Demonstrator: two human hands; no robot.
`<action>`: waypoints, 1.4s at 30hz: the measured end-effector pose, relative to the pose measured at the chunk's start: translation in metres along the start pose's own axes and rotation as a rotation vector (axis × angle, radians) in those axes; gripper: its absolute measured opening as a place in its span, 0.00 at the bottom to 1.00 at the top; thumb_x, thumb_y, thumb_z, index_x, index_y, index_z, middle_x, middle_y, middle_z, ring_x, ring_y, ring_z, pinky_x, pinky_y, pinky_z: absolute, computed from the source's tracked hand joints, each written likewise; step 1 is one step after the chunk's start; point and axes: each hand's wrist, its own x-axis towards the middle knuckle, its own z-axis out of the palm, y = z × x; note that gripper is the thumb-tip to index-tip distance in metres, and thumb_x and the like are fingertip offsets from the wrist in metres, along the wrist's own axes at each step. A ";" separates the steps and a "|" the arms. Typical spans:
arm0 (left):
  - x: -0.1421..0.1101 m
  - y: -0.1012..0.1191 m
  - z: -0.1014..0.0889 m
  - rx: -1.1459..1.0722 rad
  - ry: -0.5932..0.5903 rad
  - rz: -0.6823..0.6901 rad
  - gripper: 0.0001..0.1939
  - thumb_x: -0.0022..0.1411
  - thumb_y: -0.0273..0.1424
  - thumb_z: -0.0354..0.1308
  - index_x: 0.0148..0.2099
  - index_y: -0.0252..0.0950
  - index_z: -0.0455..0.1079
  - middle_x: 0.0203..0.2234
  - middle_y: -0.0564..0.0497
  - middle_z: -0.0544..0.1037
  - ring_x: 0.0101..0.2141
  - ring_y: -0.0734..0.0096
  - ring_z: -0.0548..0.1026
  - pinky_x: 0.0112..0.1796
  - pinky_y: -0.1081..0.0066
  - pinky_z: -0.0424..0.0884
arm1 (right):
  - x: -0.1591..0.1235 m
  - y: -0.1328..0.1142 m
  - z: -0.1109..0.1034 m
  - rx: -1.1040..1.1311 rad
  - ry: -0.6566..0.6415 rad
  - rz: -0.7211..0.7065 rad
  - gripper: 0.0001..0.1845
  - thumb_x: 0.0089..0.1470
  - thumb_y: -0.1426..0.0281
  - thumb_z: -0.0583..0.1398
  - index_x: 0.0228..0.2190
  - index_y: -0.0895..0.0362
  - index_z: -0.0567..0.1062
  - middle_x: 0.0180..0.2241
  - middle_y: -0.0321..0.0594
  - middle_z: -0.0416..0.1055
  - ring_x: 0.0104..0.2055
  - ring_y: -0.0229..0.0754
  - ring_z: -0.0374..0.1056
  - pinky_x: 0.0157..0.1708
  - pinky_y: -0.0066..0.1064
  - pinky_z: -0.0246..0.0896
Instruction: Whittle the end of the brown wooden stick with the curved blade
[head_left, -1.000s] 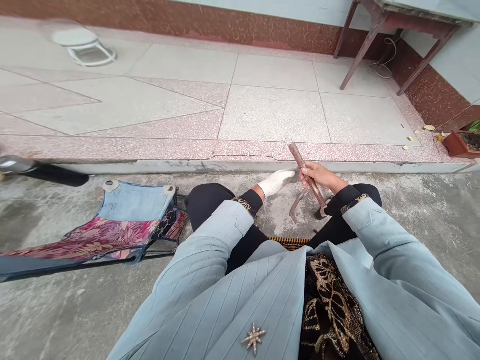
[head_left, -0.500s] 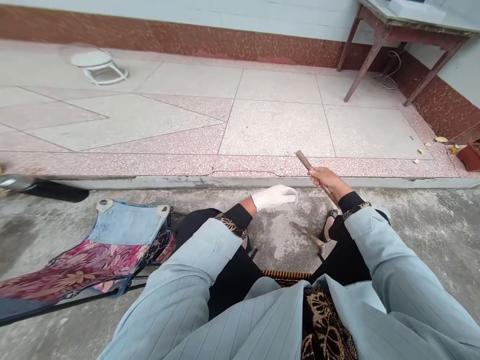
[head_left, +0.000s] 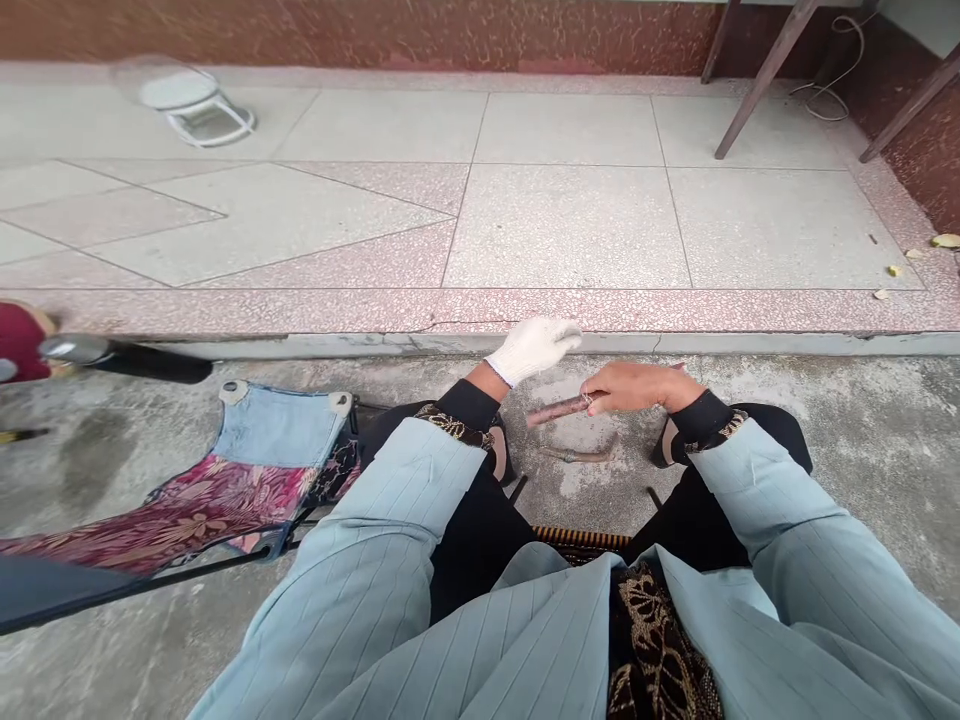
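My right hand (head_left: 634, 387) is wrapped round a reddish-brown stick (head_left: 555, 410), whose near end points left and slightly toward me. A thin pale strand shows on the stick by the fingertips. Just up and to the left, my left hand (head_left: 536, 347) wears a white knit glove; its fingers are bent and close together, and what they pinch, if anything, is too small to make out. It is apart from the stick. Below both hands a bent, branch-like piece (head_left: 577, 455) lies on the concrete between my feet.
A folding chair (head_left: 277, 425) with denim and floral cloth stands at my left. Beyond it are a black-ended object (head_left: 154, 360) and a maroon shape (head_left: 21, 340). A raised step edge (head_left: 360, 345) runs ahead; a white stool (head_left: 184, 95) and table legs (head_left: 765, 80) stand behind it.
My right hand has turned the stick from pointing up and away to lying nearly level, toward the left. My gloved left hand has risen slightly and moved left. The view has tilted down.
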 end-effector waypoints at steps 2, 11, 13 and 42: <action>0.004 -0.004 0.005 -0.105 0.012 -0.050 0.21 0.69 0.40 0.50 0.52 0.37 0.81 0.43 0.45 0.85 0.44 0.56 0.81 0.40 0.66 0.69 | -0.014 0.011 -0.006 0.092 0.257 0.007 0.12 0.65 0.61 0.59 0.32 0.56 0.71 0.27 0.33 0.65 0.29 0.37 0.59 0.32 0.31 0.49; -0.020 0.020 0.034 -0.458 -0.373 0.185 0.18 0.64 0.41 0.55 0.40 0.32 0.80 0.29 0.49 0.80 0.30 0.69 0.73 0.34 0.72 0.65 | -0.019 0.052 -0.012 0.366 0.790 0.480 0.13 0.64 0.63 0.57 0.29 0.55 0.66 0.25 0.36 0.68 0.25 0.38 0.61 0.30 0.31 0.53; -0.023 0.019 0.032 -0.460 -0.381 0.206 0.18 0.64 0.42 0.56 0.39 0.33 0.80 0.28 0.49 0.80 0.30 0.69 0.72 0.34 0.72 0.64 | -0.018 0.056 -0.010 0.146 0.735 0.604 0.12 0.66 0.62 0.58 0.32 0.56 0.72 0.31 0.42 0.74 0.31 0.42 0.66 0.32 0.32 0.53; -0.014 0.009 0.045 -0.240 -0.358 0.308 0.22 0.70 0.41 0.47 0.46 0.34 0.79 0.38 0.48 0.82 0.36 0.66 0.75 0.39 0.72 0.66 | -0.012 0.058 0.003 -0.134 0.558 0.508 0.15 0.68 0.60 0.57 0.43 0.57 0.79 0.35 0.47 0.76 0.35 0.46 0.65 0.35 0.35 0.49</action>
